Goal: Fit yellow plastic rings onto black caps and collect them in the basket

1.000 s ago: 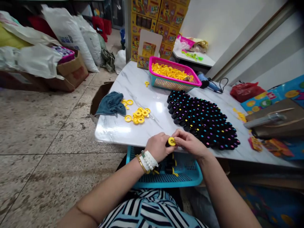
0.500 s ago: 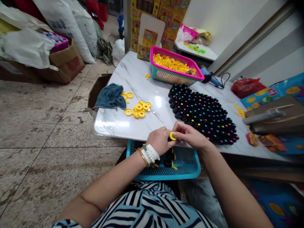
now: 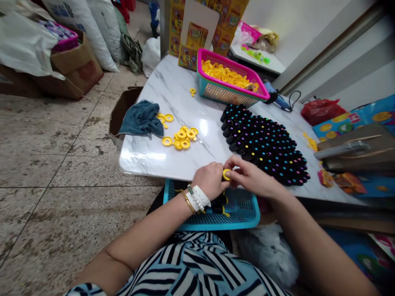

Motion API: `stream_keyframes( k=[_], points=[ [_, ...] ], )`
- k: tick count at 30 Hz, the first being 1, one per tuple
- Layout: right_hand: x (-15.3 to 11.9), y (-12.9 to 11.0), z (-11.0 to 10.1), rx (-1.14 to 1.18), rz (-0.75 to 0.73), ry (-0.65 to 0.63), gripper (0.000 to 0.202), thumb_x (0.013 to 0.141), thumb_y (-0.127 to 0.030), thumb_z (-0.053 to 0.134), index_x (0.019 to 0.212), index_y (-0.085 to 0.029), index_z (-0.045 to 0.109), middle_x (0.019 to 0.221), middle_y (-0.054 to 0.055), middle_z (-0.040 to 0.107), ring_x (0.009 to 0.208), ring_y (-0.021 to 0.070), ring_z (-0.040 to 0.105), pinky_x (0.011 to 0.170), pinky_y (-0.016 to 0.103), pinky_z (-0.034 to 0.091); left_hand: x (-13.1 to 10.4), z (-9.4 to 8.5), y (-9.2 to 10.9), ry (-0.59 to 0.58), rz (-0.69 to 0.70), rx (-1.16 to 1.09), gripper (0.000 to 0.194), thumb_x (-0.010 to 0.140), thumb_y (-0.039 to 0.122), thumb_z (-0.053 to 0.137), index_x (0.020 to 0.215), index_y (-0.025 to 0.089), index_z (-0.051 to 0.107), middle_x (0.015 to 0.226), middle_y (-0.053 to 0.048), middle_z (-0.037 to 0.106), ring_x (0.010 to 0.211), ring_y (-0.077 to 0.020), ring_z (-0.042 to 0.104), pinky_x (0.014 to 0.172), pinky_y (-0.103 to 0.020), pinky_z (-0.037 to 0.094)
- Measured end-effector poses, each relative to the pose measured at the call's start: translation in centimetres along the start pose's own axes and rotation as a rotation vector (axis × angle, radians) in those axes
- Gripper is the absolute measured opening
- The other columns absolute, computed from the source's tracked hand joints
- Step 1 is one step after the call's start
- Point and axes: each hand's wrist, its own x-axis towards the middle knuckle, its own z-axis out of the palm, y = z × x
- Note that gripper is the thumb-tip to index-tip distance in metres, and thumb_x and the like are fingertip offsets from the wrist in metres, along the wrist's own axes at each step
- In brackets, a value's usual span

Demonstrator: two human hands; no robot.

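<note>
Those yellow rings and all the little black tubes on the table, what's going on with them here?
A person seated at the white marble table holds one yellow ring between both hands, the left hand and the right hand pinching it at the table's near edge. A block of black tubes with coloured tips stands upright just beyond. Loose yellow rings lie beside a blue cloth, many more fill the pink basket, and a blue tray sits on the lap.
</note>
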Motion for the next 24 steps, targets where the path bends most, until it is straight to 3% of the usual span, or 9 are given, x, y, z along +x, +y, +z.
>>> stream_keyframes(
  k=[4, 8, 10, 12, 15, 18, 21, 23, 24],
  points=[
    [-2.9, 1.5, 3.7, -0.02, -0.105, 0.257, 0.029, 0.08, -0.035, 0.068, 0.098, -0.023, 0.049, 0.08, -0.003, 0.056, 0.06, 0.012, 0.055, 0.051, 0.023, 0.045, -1.2, -1.1, 0.4, -0.077, 0.045, 0.043, 0.028, 0.08, 0.03, 0.065, 0.103, 0.014, 0.058, 0.093, -0.007, 0.063, 0.081, -0.0239, 0.064, 0.067, -0.033, 0.053],
    [-5.2, 4.0, 7.4, -0.237, -0.182, 0.357, 0.015, 0.087, -0.03, 0.059, 0.095, -0.023, 0.05, 0.069, -0.004, 0.052, 0.056, 0.0125, 0.052, 0.05, 0.023, 0.043, -3.4, -3.6, -0.5, -0.16, 0.208, 0.051, 0.064, 0.076, 0.036, 0.071, 0.13, 0.014, 0.045, 0.102, -0.008, 0.062, 0.084, -0.0228, 0.064, 0.07, -0.033, 0.056],
    [-5.7, 5.9, 8.7, -0.324, -0.202, 0.399, 0.014, 0.088, -0.029, 0.057, 0.098, -0.023, 0.051, 0.064, -0.005, 0.051, 0.051, 0.0127, 0.052, 0.049, 0.023, 0.043, -4.0, -5.2, -2.0, -0.051, 0.168, 0.094, 0.073, 0.076, 0.038, 0.073, 0.136, 0.015, 0.04, 0.108, -0.008, 0.061, 0.094, -0.0232, 0.063, 0.079, -0.034, 0.056],
    [-5.8, 7.6, 9.5, -0.407, -0.206, 0.427, 0.016, 0.087, -0.029, 0.057, 0.101, -0.022, 0.051, 0.064, -0.004, 0.054, 0.05, 0.0135, 0.054, 0.051, 0.025, 0.045, -3.9, -6.6, -4.1, 0.134, 0.058, 0.192, 0.062, 0.079, 0.036, 0.071, 0.132, 0.018, 0.046, 0.115, -0.01, 0.058, 0.102, -0.0236, 0.06, 0.084, -0.035, 0.054],
    [-5.7, 9.1, 9.8, -0.471, -0.219, 0.388, 0.017, 0.088, -0.029, 0.057, 0.104, -0.023, 0.054, 0.081, 0.001, 0.064, 0.055, 0.014, 0.059, 0.057, 0.027, 0.048, -2.9, -7.6, -7.3, 0.351, -0.077, 0.375, 0.039, 0.083, 0.033, 0.066, 0.119, 0.019, 0.059, 0.116, -0.01, 0.058, 0.095, -0.0226, 0.062, 0.074, -0.032, 0.055],
    [-6.0, 8.5, 9.3, -0.43, -0.238, 0.402, 0.014, 0.091, -0.03, 0.056, 0.103, -0.023, 0.058, 0.092, 0.004, 0.065, 0.059, 0.0132, 0.06, 0.057, 0.026, 0.048, -1.8, -7.3, -9.0, 0.443, -0.064, 0.498, 0.019, 0.086, 0.031, 0.062, 0.1, 0.02, 0.068, 0.107, -0.008, 0.062, 0.087, -0.0211, 0.063, 0.063, -0.028, 0.053],
    [-6.5, 6.8, 8.6, -0.291, -0.264, 0.506, 0.01, 0.092, -0.027, 0.055, 0.097, -0.021, 0.061, 0.086, 0.005, 0.064, 0.064, 0.0139, 0.06, 0.059, 0.026, 0.047, -1.5, -6.6, -7.9, 0.551, 0.053, 0.45, 0.015, 0.088, 0.029, 0.059, 0.091, 0.019, 0.069, 0.102, -0.008, 0.064, 0.086, -0.0197, 0.064, 0.066, -0.027, 0.052],
    [-6.6, 5.8, 8.4, -0.078, -0.241, 0.577, 0.013, 0.092, -0.028, 0.056, 0.1, -0.021, 0.062, 0.088, 0.005, 0.065, 0.065, 0.0139, 0.06, 0.058, 0.026, 0.047, -1.7, -5.9, -5.5, 0.613, 0.12, 0.24, 0.013, 0.088, 0.025, 0.06, 0.094, 0.017, 0.068, 0.099, -0.008, 0.065, 0.085, -0.0177, 0.064, 0.073, -0.027, 0.053],
    [-6.6, 5.4, 8.4, 0.078, -0.214, 0.599, 0.018, 0.092, -0.03, 0.056, 0.106, -0.022, 0.061, 0.091, 0.006, 0.066, 0.063, 0.013, 0.058, 0.054, 0.025, 0.046, -1.9, -5.5, -3.9, 0.583, 0.143, 0.086, 0.012, 0.088, 0.022, 0.06, 0.095, 0.017, 0.067, 0.097, -0.007, 0.066, 0.084, -0.0159, 0.064, 0.076, -0.026, 0.052]
  ],
)
